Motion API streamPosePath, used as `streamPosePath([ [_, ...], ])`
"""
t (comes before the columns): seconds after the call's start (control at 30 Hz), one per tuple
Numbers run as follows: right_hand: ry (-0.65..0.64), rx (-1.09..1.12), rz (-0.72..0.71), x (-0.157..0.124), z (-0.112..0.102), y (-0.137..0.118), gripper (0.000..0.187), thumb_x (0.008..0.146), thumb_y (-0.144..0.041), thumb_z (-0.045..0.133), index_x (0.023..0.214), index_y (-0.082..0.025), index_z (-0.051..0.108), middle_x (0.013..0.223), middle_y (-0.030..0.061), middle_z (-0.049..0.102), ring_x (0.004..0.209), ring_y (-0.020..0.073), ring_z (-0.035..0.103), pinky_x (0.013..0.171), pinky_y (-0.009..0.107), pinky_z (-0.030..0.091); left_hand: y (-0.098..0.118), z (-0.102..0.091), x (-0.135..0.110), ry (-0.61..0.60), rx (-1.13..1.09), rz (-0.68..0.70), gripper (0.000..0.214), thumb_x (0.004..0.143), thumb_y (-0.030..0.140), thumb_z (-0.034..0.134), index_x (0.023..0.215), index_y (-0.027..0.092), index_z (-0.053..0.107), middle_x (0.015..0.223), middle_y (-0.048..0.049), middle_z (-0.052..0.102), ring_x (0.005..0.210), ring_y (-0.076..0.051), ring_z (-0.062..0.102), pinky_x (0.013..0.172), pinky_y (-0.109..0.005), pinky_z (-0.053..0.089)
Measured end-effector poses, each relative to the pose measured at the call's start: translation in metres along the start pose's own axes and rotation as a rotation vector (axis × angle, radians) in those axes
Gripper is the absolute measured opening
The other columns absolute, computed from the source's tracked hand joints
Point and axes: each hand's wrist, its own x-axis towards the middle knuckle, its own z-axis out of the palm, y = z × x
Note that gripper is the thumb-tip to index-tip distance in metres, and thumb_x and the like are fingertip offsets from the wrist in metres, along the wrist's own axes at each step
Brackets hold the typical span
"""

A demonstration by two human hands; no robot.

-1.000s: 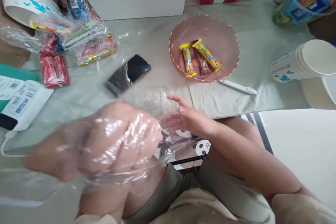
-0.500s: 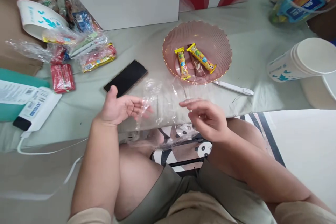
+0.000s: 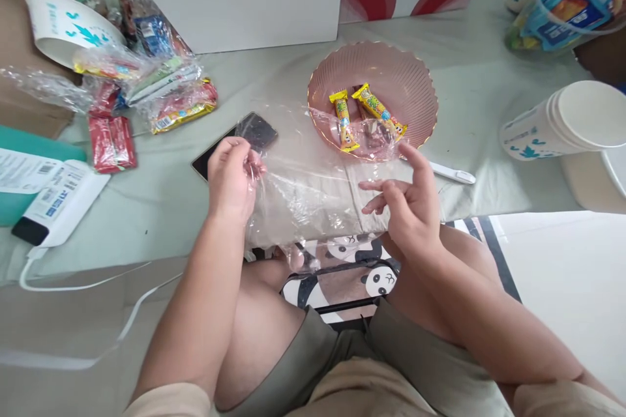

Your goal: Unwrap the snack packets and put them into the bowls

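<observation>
"Clear plastic film (image 3: 303, 189) is what we have between our hands, stretched over the near edge of the table (image 3: 161, 208)."

"Which hand has it?"

"Our left hand (image 3: 229, 177) is closed, pinching one crumpled corner between thumb and fingertips. It sits just in front of the black phone (image 3: 259, 131), which the film partly covers."

"And our right hand (image 3: 409, 212)?"

"Open, fingers spread, the index raised at the film's far corner. We cannot tell whether it has any hold there."

"How far does the film reach?"

"Up to the near rim of the pink plate (image 3: 421, 88), where two yellow snack bars (image 3: 342, 118) lie with a brown bar (image 3: 368, 127) between them. A white stick (image 3: 452, 174) lies just beside the plate, and stacked paper cups (image 3: 562, 120) lie on their side farther right."
</observation>
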Motion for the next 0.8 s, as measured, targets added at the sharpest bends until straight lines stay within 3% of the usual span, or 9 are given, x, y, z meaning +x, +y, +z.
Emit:
streamPosePath([
  [0.07, 0.087, 0.020, 0.037, 0.006, -0.002, 0.001, 0.053, 0.102, -0.045, 0.061, 0.148, -0.035, 0.037, 0.099, 0.0028, 0.078, 0.057, 0.0155, 0.070, 0.055, 0.034, 0.057, 0.002, -0.005, 0.001, 0.034, -0.079, 0.002, 0.013, 0.077, 0.022, 0.068, 0.073, 0.022, 0.055, 0.053, 0.0066, 0.052, 0.046, -0.008, 0.052, 0.046, -0.018, 0.042],
  [0.1, 0.117, 0.025, 0.045, 0.009, -0.002, 0.002, 0.054, 0.101, -0.046, 0.062, 0.148, -0.035, 0.038, 0.103, 0.0038, 0.077, 0.056, 0.0150, 0.069, 0.053, 0.033, 0.056, 0.004, -0.008, 0.000, -0.008, -0.080, -0.042, 0.013, 0.076, 0.027, 0.071, 0.076, 0.022, 0.059, 0.056, 0.0053, 0.057, 0.048, -0.010, 0.056, 0.047, -0.019, 0.045],
  [0.23, 0.156, 0.033, 0.048, 0.017, -0.004, 0.002, 0.051, 0.094, -0.042, 0.070, 0.138, -0.031, 0.048, 0.108, 0.0043, 0.077, 0.061, 0.0130, 0.070, 0.055, 0.030, 0.055, 0.014, -0.023, -0.006, -0.503, 0.246, -0.373, 0.033, 0.062, 0.037, 0.087, 0.084, 0.017, 0.073, 0.067, -0.0052, 0.074, 0.055, -0.017, 0.070, 0.048, -0.023, 0.053],
  [0.3, 0.158, 0.030, 0.039, 0.018, -0.006, 0.001, 0.042, 0.090, -0.037, 0.073, 0.126, -0.027, 0.055, 0.097, 0.0019, 0.076, 0.063, 0.0125, 0.071, 0.059, 0.029, 0.057, 0.016, -0.028, -0.009, -0.654, 0.397, -0.393, 0.029, 0.061, 0.034, 0.091, 0.076, 0.016, 0.073, 0.060, -0.0058, 0.072, 0.049, -0.017, 0.068, 0.045, -0.022, 0.051],
  [0.4, 0.106, 0.052, 0.077, 0.017, -0.011, -0.001, 0.038, 0.084, -0.035, 0.076, 0.116, -0.025, 0.057, 0.084, -0.0019, 0.073, 0.063, 0.0118, 0.070, 0.062, 0.027, 0.057, 0.014, -0.028, -0.008, -0.543, 0.383, -0.311, 0.030, 0.067, 0.040, 0.091, 0.078, 0.019, 0.071, 0.054, -0.0037, 0.069, 0.040, -0.015, 0.062, 0.039, -0.020, 0.045],
  [0.57, -0.141, -0.028, 0.248, 0.017, -0.017, 0.002, 0.032, 0.081, -0.045, 0.080, 0.087, -0.020, 0.060, 0.062, -0.0036, 0.065, 0.056, 0.0107, 0.064, 0.057, 0.025, 0.054, 0.012, -0.025, -0.004, -0.393, 0.322, -0.270, 0.029, 0.070, 0.041, 0.087, 0.084, 0.021, 0.072, 0.050, -0.0019, 0.067, 0.034, -0.013, 0.057, 0.034, -0.019, 0.043],
  [0.63, -0.122, -0.064, 0.227, 0.019, -0.018, 0.003, 0.036, 0.083, -0.050, 0.079, 0.083, -0.021, 0.057, 0.060, -0.0035, 0.064, 0.053, 0.0099, 0.062, 0.055, 0.024, 0.053, 0.013, -0.027, -0.003, -0.383, 0.302, -0.242, 0.026, 0.069, 0.039, 0.087, 0.081, 0.021, 0.073, 0.047, 0.0003, 0.065, 0.032, -0.012, 0.054, 0.033, -0.019, 0.042],
  [0.73, -0.006, -0.063, 0.106, 0.020, -0.020, 0.001, 0.036, 0.089, -0.053, 0.074, 0.090, -0.024, 0.054, 0.061, -0.0051, 0.065, 0.049, 0.0091, 0.060, 0.053, 0.024, 0.052, 0.015, -0.032, -0.003, -0.493, 0.304, -0.242, 0.032, 0.063, 0.032, 0.088, 0.090, 0.022, 0.076, 0.050, 0.0007, 0.068, 0.035, -0.015, 0.059, 0.036, -0.020, 0.045],
  [0.8, -0.003, -0.032, 0.052, 0.019, -0.021, 0.000, 0.035, 0.089, -0.052, 0.074, 0.097, -0.025, 0.054, 0.063, -0.0056, 0.065, 0.051, 0.0099, 0.060, 0.053, 0.025, 0.051, 0.015, -0.036, -0.004, -0.525, 0.321, -0.238, 0.035, 0.061, 0.028, 0.088, 0.093, 0.022, 0.076, 0.055, -0.0003, 0.072, 0.039, -0.017, 0.064, 0.040, -0.021, 0.049],
])
